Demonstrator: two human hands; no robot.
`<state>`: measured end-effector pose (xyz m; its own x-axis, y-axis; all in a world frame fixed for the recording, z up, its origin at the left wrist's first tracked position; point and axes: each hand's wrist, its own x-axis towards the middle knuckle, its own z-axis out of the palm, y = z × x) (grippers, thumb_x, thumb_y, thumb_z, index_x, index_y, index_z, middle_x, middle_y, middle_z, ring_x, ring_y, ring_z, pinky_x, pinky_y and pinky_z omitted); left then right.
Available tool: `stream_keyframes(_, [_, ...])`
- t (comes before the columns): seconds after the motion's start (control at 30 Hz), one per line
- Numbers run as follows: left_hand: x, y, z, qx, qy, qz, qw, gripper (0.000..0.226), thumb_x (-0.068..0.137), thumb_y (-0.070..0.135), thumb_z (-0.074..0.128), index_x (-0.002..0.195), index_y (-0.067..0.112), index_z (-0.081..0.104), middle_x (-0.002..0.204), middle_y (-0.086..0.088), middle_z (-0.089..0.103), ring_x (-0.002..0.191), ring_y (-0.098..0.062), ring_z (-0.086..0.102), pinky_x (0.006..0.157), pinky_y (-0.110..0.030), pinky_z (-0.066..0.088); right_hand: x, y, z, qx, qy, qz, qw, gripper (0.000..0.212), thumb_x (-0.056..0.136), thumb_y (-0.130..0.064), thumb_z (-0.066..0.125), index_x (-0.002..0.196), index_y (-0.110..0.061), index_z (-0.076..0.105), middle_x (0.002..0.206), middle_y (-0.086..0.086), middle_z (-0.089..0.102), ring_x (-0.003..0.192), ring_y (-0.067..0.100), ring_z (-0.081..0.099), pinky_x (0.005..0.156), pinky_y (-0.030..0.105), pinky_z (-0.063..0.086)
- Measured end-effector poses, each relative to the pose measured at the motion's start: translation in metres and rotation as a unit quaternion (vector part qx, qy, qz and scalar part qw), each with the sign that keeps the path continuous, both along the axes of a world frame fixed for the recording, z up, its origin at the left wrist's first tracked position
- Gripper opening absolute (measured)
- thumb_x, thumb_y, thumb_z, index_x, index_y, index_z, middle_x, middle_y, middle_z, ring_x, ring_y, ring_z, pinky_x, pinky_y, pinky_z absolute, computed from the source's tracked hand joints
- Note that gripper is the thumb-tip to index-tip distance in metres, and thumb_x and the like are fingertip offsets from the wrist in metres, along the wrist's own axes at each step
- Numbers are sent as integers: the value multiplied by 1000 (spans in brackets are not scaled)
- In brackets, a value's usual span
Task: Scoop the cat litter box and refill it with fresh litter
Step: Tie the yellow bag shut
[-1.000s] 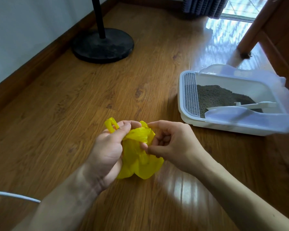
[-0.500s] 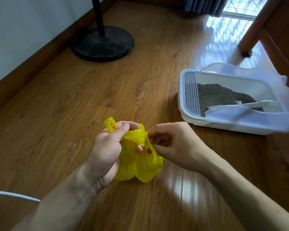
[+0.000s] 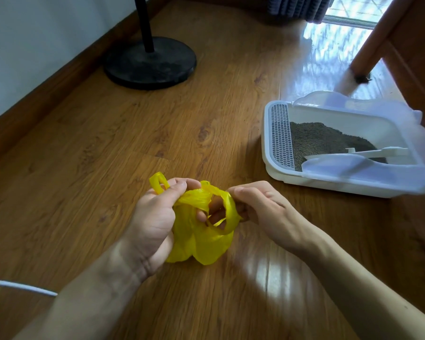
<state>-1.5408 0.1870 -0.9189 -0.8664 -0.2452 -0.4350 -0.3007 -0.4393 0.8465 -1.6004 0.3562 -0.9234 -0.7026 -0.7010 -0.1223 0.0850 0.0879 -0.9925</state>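
Note:
A small yellow plastic bag (image 3: 201, 244) hangs just above the wooden floor at centre. My left hand (image 3: 155, 217) grips its left side, with one handle loop sticking up above the fingers. My right hand (image 3: 260, 207) pinches the other handle, which forms an open loop between the two hands. To the right stands a white litter box (image 3: 277, 173) with a grated step at its left end. It holds grey litter (image 3: 319, 141) piled toward the left. A white scoop (image 3: 378, 152) lies in the box, partly behind the clear rim guard.
A black round stand base (image 3: 152, 62) with a pole sits at the back left near the wall and skirting. A wooden furniture leg (image 3: 368, 52) stands behind the litter box. A white cable (image 3: 20, 287) crosses the lower left.
The hands have drawn slightly apart. The bunched top of the bag has opened into a visible handle loop between them. The litter box has not moved.

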Motion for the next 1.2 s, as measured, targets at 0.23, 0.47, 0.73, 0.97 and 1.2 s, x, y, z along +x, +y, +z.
stream_keyframes(0.23, [0, 3, 3, 14, 9, 3, 1000, 26, 102, 18, 46, 87, 7, 65, 74, -15, 63, 48, -20, 55, 46, -26, 52, -4, 1, -14, 79, 128, -7, 989, 35, 92, -33, 63, 76, -3, 67, 65, 22, 55, 58, 33, 48, 53, 53, 42])
stream_keyframes(0.47, [0, 4, 3, 7, 19, -1, 1000, 27, 102, 19, 45, 88, 7, 64, 72, -12, 64, 49, -20, 55, 46, -27, 51, 0, 1, -10, 119, 140, 21, 983, 16, 92, -22, 67, 79, -16, 71, 67, -8, 59, 61, 2, 50, 57, 21, 40])
stream_keyframes(0.73, [-1, 3, -3, -23, 27, -2, 999, 27, 102, 18, 44, 88, 9, 65, 78, -13, 66, 64, -20, 64, 56, -30, 55, 0, -1, -14, 90, 77, -52, 992, 28, 79, -5, 77, 90, -22, 59, 66, 1, 62, 59, 13, 53, 57, 30, 45])
stream_keyframes(0.97, [2, 3, -7, -66, 50, -33, 996, 24, 103, 17, 44, 91, 8, 63, 77, -5, 67, 68, -12, 64, 57, -23, 53, 0, -3, -7, 90, -40, -31, 995, 64, 79, -5, 78, 137, -11, 51, 67, 5, 68, 56, 10, 58, 52, 24, 46])
stream_keyframes(1.2, [4, -1, -9, -120, 75, -84, 986, 25, 101, 23, 47, 92, 11, 67, 88, -8, 69, 83, -18, 65, 76, -36, 53, -4, -2, -6, 133, -8, -7, 991, 18, 81, -12, 78, 92, -2, 67, 64, 10, 69, 51, 16, 58, 48, 27, 45])
